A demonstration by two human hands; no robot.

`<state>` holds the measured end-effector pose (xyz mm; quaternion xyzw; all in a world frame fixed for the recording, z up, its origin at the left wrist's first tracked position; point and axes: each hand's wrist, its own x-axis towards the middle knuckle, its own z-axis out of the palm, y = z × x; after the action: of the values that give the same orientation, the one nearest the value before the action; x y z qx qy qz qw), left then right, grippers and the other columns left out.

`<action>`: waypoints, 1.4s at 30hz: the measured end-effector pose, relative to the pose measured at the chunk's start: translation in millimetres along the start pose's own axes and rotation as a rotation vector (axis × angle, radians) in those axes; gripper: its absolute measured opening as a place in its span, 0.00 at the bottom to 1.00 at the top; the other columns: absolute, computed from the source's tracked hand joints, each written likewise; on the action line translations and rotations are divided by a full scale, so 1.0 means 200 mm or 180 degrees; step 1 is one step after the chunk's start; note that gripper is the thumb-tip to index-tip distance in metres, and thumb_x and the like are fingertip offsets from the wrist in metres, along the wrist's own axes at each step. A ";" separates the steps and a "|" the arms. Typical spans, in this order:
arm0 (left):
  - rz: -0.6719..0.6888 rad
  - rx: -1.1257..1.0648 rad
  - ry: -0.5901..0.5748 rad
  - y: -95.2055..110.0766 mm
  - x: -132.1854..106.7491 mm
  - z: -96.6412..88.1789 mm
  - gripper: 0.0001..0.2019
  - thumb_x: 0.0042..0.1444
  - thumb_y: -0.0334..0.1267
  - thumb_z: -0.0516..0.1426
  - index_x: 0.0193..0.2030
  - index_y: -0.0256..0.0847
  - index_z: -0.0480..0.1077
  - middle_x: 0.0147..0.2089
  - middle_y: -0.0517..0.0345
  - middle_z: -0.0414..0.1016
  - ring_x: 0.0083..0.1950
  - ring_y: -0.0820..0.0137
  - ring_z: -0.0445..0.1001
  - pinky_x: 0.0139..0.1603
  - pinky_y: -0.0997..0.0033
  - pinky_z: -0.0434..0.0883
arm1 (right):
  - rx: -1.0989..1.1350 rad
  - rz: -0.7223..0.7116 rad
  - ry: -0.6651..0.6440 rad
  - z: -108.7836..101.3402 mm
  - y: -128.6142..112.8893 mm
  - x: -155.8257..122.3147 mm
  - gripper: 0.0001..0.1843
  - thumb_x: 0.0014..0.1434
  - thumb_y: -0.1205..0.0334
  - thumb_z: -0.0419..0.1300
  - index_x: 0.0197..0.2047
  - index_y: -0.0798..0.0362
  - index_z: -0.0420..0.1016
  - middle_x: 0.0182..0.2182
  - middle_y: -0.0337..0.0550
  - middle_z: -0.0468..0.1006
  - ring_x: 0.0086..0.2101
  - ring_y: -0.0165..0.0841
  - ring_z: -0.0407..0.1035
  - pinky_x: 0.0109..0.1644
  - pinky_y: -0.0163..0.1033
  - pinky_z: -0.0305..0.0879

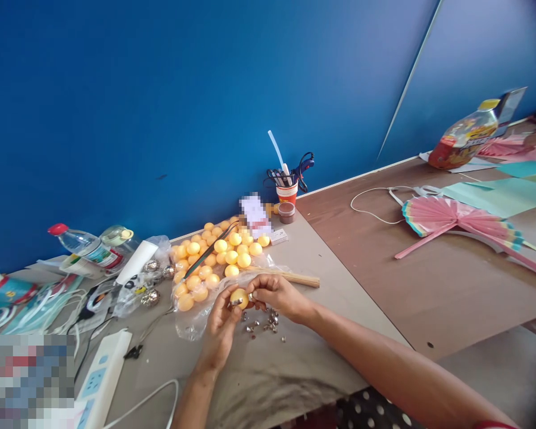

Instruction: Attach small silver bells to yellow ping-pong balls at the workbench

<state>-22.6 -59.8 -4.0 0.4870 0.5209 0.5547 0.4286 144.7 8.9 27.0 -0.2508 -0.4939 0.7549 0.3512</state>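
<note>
My left hand is closed around an orange ping-pong ball, which has a small shiny metal piece on its near side. On the ball's right, my right hand pinches something small and silvery, mostly covered by the fingers. Several small metal pieces lie scattered on the grey table just below the hands. Behind them, many more orange balls sit in a clear plastic bag, with dark tweezers lying across them. A bundle of thin wooden sticks rests beside the bag.
A paper cup with tools stands at the wall, a small round jar before it. Bottles, foil balls and a power strip crowd the left. A pink paper fan and a drink bottle are on the right.
</note>
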 end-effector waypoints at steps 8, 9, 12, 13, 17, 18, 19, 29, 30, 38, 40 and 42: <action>-0.0200 -0.0277 -0.0059 0.01 0.00 0.01 0.24 0.52 0.45 0.64 0.55 0.43 0.68 0.53 0.49 0.73 0.50 0.59 0.74 0.50 0.60 0.72 | 0.0037 0.0084 -0.0033 -0.01 -0.01 -0.01 0.04 0.47 0.66 0.61 0.29 0.54 0.70 0.19 0.33 0.70 0.22 0.25 0.61 0.28 0.32 0.56; -0.0164 -0.0200 -0.0021 0.02 0.00 0.02 0.24 0.51 0.45 0.64 0.54 0.43 0.68 0.52 0.50 0.74 0.49 0.60 0.75 0.48 0.61 0.72 | -0.0039 0.0106 -0.0048 -0.01 -0.01 -0.01 0.03 0.48 0.66 0.61 0.29 0.54 0.70 0.19 0.32 0.69 0.22 0.25 0.61 0.27 0.31 0.55; 0.0027 0.0012 0.0021 0.02 0.01 0.03 0.21 0.52 0.45 0.64 0.52 0.43 0.69 0.49 0.51 0.75 0.48 0.62 0.75 0.48 0.62 0.73 | -0.0345 0.0111 -0.0051 -0.01 0.00 -0.01 0.00 0.49 0.68 0.59 0.27 0.54 0.70 0.18 0.31 0.66 0.21 0.25 0.59 0.26 0.31 0.54; 0.0068 0.0071 0.0005 0.02 0.01 0.03 0.21 0.52 0.45 0.63 0.52 0.43 0.69 0.48 0.52 0.75 0.48 0.62 0.75 0.48 0.62 0.72 | -0.0449 0.0090 -0.0035 -0.01 0.00 -0.01 0.01 0.49 0.69 0.58 0.27 0.54 0.70 0.18 0.31 0.66 0.21 0.24 0.58 0.26 0.31 0.54; 0.0133 0.0269 0.0084 -0.01 0.01 0.03 0.21 0.52 0.46 0.63 0.51 0.44 0.70 0.49 0.51 0.75 0.50 0.60 0.75 0.49 0.61 0.73 | -0.0736 0.0065 0.0021 0.00 0.00 -0.01 0.03 0.49 0.70 0.57 0.27 0.54 0.70 0.18 0.31 0.65 0.22 0.24 0.56 0.27 0.31 0.54; 0.0130 0.0303 0.0101 -0.01 0.01 0.02 0.21 0.52 0.46 0.63 0.51 0.44 0.70 0.50 0.51 0.75 0.50 0.59 0.75 0.49 0.60 0.73 | -0.0774 0.0084 0.0031 0.00 0.00 -0.01 0.04 0.49 0.71 0.57 0.27 0.54 0.70 0.18 0.31 0.64 0.22 0.25 0.56 0.27 0.31 0.54; 0.0129 0.0333 0.0110 -0.02 0.00 0.02 0.21 0.52 0.46 0.63 0.51 0.44 0.70 0.50 0.50 0.75 0.50 0.59 0.75 0.49 0.60 0.73 | -0.0802 0.0104 0.0041 0.00 0.00 -0.01 0.04 0.49 0.71 0.56 0.27 0.54 0.70 0.19 0.31 0.64 0.22 0.25 0.56 0.27 0.31 0.54; 0.0327 0.0677 -0.0031 -0.04 0.00 0.00 0.20 0.56 0.42 0.61 0.55 0.44 0.70 0.56 0.47 0.73 0.56 0.57 0.72 0.55 0.57 0.70 | -0.0926 0.0134 0.0014 0.00 0.00 -0.01 0.04 0.50 0.70 0.55 0.26 0.54 0.69 0.20 0.32 0.65 0.22 0.24 0.55 0.26 0.30 0.53; 0.0331 0.0681 -0.0027 -0.05 0.00 -0.01 0.20 0.56 0.42 0.61 0.55 0.44 0.70 0.56 0.47 0.72 0.57 0.57 0.72 0.55 0.57 0.70 | -0.0942 0.0148 0.0030 0.01 0.00 -0.01 0.04 0.50 0.70 0.55 0.26 0.54 0.68 0.20 0.32 0.65 0.22 0.24 0.56 0.26 0.30 0.53; 0.0328 0.0940 0.0052 -0.04 0.00 -0.01 0.20 0.55 0.43 0.61 0.55 0.43 0.71 0.57 0.47 0.74 0.58 0.56 0.72 0.57 0.57 0.70 | -0.1204 0.0206 0.0093 0.00 0.04 0.00 0.06 0.49 0.73 0.53 0.28 0.54 0.68 0.20 0.33 0.67 0.22 0.25 0.59 0.25 0.30 0.55; 0.0353 0.1032 0.0071 -0.03 -0.01 -0.01 0.20 0.55 0.43 0.61 0.55 0.43 0.71 0.56 0.47 0.74 0.57 0.56 0.72 0.57 0.57 0.70 | -0.1241 0.0157 0.0093 0.00 0.05 0.00 0.07 0.49 0.74 0.52 0.28 0.54 0.68 0.20 0.33 0.67 0.22 0.25 0.60 0.26 0.30 0.56; 0.0448 0.1200 0.0112 -0.03 -0.01 -0.01 0.19 0.55 0.43 0.61 0.54 0.43 0.72 0.56 0.48 0.75 0.57 0.57 0.72 0.59 0.56 0.69 | -0.1302 0.0119 0.0095 0.00 0.06 0.00 0.08 0.49 0.75 0.52 0.28 0.54 0.68 0.20 0.33 0.67 0.22 0.25 0.60 0.26 0.30 0.56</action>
<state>-23.6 -61.1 -9.4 0.5841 0.5876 0.4844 0.2809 141.1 6.4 16.2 -0.3372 -0.6268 0.6415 0.2862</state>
